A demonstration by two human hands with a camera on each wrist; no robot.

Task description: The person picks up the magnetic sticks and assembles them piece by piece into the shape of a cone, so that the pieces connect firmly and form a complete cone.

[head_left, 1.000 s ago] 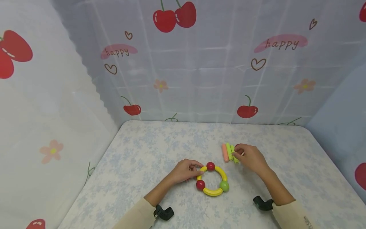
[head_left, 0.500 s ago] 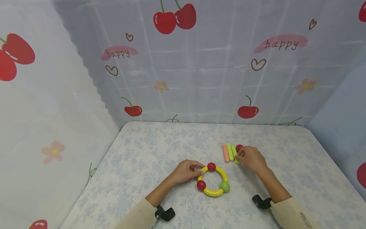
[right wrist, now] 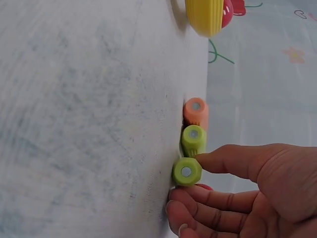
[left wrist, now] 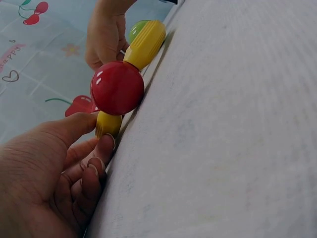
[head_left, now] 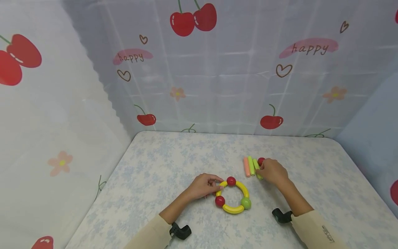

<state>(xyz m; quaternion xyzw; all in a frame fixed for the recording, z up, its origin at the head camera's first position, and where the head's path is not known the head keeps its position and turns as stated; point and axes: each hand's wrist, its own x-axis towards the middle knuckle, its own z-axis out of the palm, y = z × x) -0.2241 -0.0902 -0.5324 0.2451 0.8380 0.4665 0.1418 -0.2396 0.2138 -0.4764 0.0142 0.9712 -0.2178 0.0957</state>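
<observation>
A ring of curved yellow rods, two red balls and a green ball (head_left: 246, 203) lies on the table. My left hand (head_left: 203, 186) pinches a yellow rod (left wrist: 109, 124) on the ring's left side, beside a red ball (left wrist: 118, 88). Farther back, a salmon stick (head_left: 247, 167) and two lime sticks stand side by side. My right hand (head_left: 273, 172) pinches the rightmost lime stick (right wrist: 187, 171) between thumb and fingers; in the right wrist view its round metal end shows. A loose red ball (head_left: 261, 161) sits behind that stick, partly hidden by the hand.
The table (head_left: 174, 152) has a pale blue floral cover. Curtains with printed cherries (head_left: 271, 122) rise behind it and at the sides. A black device is strapped at each wrist, over the table's near part.
My right hand has shifted slightly, and the red ball behind the sticks shows more than at first. My left hand keeps its hold on the ring. The head view has shifted a little.
</observation>
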